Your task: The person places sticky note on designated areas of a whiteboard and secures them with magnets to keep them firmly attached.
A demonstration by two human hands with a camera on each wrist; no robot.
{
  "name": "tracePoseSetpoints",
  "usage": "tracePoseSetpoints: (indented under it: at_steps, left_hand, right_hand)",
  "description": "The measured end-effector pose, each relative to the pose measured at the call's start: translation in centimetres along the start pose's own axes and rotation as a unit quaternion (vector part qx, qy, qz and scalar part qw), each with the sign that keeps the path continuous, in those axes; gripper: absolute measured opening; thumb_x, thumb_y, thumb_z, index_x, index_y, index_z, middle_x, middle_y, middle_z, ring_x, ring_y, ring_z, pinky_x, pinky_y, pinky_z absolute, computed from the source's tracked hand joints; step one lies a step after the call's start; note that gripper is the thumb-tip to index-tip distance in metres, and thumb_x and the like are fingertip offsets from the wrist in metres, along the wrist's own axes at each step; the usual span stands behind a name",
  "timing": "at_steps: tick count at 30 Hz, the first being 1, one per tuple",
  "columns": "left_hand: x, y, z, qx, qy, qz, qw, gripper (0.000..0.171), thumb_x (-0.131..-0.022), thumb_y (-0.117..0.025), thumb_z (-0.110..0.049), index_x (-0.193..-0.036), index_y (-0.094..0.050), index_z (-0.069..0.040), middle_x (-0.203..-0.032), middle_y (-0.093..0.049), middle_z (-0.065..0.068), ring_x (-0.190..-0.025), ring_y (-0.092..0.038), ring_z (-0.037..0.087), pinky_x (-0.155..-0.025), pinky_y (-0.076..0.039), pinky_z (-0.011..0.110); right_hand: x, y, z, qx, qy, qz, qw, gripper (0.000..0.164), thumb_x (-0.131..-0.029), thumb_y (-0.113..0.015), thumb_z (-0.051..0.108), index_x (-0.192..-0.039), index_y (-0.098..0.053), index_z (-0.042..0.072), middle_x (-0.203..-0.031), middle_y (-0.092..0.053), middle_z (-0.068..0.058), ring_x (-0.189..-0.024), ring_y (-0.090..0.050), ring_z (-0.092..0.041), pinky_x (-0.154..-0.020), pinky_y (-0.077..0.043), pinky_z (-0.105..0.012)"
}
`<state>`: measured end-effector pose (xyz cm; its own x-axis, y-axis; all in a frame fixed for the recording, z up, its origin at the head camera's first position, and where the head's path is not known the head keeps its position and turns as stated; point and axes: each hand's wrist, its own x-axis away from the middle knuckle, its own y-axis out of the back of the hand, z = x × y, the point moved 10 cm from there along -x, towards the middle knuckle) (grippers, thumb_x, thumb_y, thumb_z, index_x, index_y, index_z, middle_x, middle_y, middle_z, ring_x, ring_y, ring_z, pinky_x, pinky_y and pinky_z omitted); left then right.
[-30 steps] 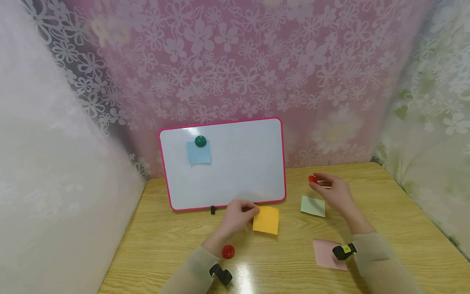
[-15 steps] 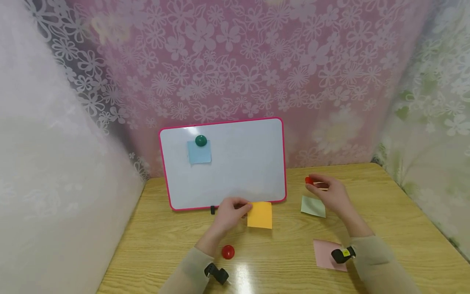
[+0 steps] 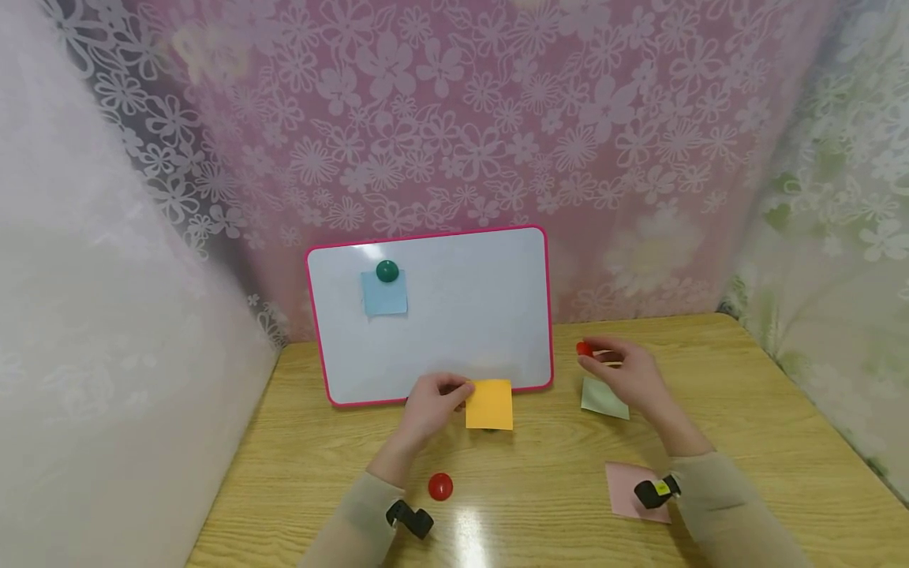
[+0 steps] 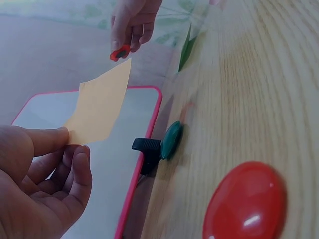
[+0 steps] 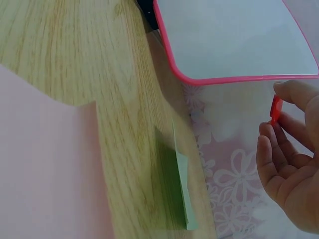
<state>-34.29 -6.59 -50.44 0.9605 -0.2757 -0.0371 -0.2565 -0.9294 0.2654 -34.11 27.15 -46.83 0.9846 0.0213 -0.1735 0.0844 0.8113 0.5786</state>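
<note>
My left hand (image 3: 431, 406) pinches a yellow-orange sticky note (image 3: 489, 405) by its left edge, with thumb and finger, in front of the whiteboard's lower edge. In the left wrist view the note (image 4: 102, 107) hangs slightly bent over the whiteboard (image 4: 99, 149). My right hand (image 3: 628, 375) holds a small red magnet (image 3: 585, 349) between thumb and fingers, right of the whiteboard (image 3: 461, 315). A dark underside shows on that magnet (image 4: 119, 52) in the left wrist view. On the board, a round green magnet (image 3: 387, 271) sits at the top of a blue sticky note (image 3: 385, 294).
A red magnet (image 3: 440, 487) lies on the table (image 3: 540, 505) by my left forearm. Green (image 3: 604, 397) and pink (image 3: 632, 491) sticky notes lie to the right, the pink one partly under my right wrist camera. Another green magnet (image 4: 172, 140) sits near the board's black foot (image 4: 148, 149).
My left hand has lifted the yellow-orange note and carried it left and up toward the board. My right hand has shifted left with its red magnet.
</note>
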Motion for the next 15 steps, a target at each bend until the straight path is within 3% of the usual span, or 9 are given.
tracePoseSetpoints:
  at_steps: [11,15]
  left_hand:
    - [0.0,1.3,-0.7,0.013,0.001,-0.021,0.9997,0.020,-0.103,-0.075,-0.019,-0.110,-0.080,-0.002,-0.099,-0.073,0.009,-0.090,-0.068,0.032,-0.089,-0.059,0.057]
    - [0.2,1.6,-0.9,0.012,0.001,-0.024,0.9996,0.020,-0.103,-0.074,-0.019,-0.110,-0.080,-0.002,-0.098,-0.073,0.009,-0.091,-0.068,0.036,-0.089,-0.059,0.058]
  right_hand:
    - [0.1,-0.9,1.4,-0.004,0.011,0.001,1.000,0.051,-0.102,-0.077,0.034,-0.145,-0.067,0.009,-0.136,-0.069,-0.017,-0.114,-0.067,-0.035,-0.081,-0.057,-0.024]
    - [0.0,-1.1,1.6,-0.010,0.016,0.005,1.000,0.052,-0.102,-0.077,0.033,-0.146,-0.066,0.008,-0.137,-0.069,-0.017,-0.114,-0.067,-0.035,-0.080,-0.058,-0.024]
